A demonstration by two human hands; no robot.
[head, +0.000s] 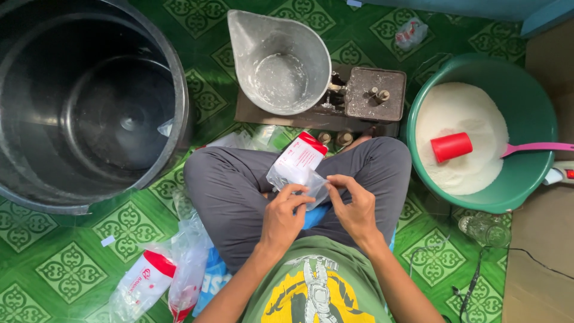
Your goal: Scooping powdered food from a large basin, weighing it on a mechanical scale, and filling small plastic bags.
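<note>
Over the crossed legs, left hand point(281, 216) and right hand point(354, 209) each pinch the near edge of a clear plastic bag point(297, 167) (red-and-white printed top), grip pressed together on it. Far: metal scoop point(278, 60) on scale point(365, 98). Right: green basin point(526, 101) of white powder, red cup point(451, 147). Left: black bucket point(89, 101).

I sit cross-legged on a green patterned floor point(72, 263) at home, packing goods: balance scale point(359, 98), basin of white powder point(460, 137), big black bin point(89, 101).
</note>
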